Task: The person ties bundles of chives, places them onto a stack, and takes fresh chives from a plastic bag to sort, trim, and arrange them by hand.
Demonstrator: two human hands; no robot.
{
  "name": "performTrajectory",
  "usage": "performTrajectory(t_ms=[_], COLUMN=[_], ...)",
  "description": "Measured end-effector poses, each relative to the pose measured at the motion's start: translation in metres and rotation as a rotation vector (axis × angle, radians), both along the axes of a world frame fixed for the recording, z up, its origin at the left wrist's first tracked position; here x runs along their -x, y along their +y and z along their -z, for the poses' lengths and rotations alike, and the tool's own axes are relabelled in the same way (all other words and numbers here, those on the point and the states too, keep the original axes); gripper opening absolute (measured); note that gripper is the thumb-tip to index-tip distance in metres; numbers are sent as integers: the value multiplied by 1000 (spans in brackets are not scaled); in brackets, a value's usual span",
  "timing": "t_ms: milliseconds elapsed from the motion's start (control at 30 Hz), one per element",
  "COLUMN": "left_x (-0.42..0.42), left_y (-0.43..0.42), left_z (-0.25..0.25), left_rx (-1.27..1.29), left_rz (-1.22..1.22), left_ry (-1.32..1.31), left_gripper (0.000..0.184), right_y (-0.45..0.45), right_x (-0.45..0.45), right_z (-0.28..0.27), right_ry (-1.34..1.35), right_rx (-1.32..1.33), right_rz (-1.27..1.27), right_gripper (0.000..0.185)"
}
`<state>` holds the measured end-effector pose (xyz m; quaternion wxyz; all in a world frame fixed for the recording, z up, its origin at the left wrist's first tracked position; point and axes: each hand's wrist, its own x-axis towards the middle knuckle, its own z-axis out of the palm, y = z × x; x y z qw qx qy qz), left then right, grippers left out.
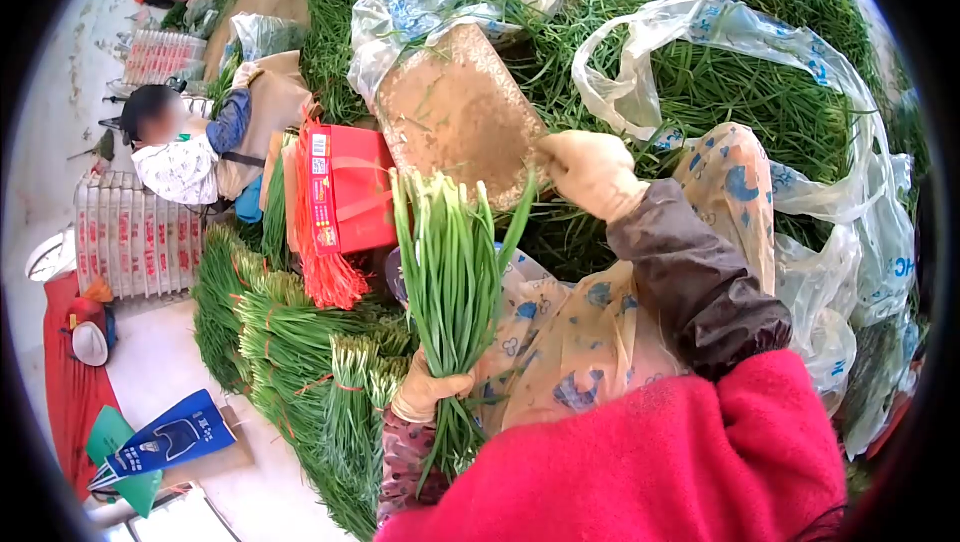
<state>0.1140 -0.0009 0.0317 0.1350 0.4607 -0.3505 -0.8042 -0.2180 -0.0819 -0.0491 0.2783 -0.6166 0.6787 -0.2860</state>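
- Red box [350, 187] sits at ten o'clock from the green bunch [450, 282], tied bundles [300, 352] at eight, brown board [460, 107] at twelve.
- Left hand [433, 389]: fingers wrapped round the bunch's lower part.
- Right hand [588, 172]: fingers curled together by the board's edge; contact unclear.

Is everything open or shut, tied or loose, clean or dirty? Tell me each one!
Left hand: closed around held greens
Held greens: gripped, leaves fanned out
Right hand: fingers curled, by the board
Board: stained, bits on it
Clear plastic bag: open, greens showing inside
Bundled greens: tied
Piled greens: loose
Red strings: dangling
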Motion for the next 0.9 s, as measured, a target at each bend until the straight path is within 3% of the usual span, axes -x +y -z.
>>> performTrajectory(t_ms=[133,400,467,500,533,600,667,733,833,900], left_x=[-4,5,4,-1,-6,-13,-13,-12,-4,2], left_y=[-4,-4,-1,1,4,7,6,6,3,2], left_z=[16,12,10,8,7,10,13,16,13,7], left_rx=[39,72,81,74,67,64,47,31,57,21], left_rz=[5,-36,-53,-59,-64,-75,-82,-88,-86,-65], left_ry=[8,-82,-100,-122,-146,-148,-163,-173,-175,-147], left_gripper=[55,47,45,43,41,42,47,50,49,50], right_y=[4,-9,-15,-16,-20,-19,-9,-1,5,3], right_x=[5,36,61,75,87,88,50,10,-33,-56], right_z=[0,39,59,50,58,47,7,-14,-57,-39], right_ry=[61,48,-261,-541,-511,-194,-191,-492,-266,-192], right_rx=[-124,24,-61,-187,-199,-183,-138,-125,-305,-272], right_rz=[140,378,576,714,778,449,292,-23,-293,-310], right_gripper=[20,21,20,20,20,24,35,44,52,47])
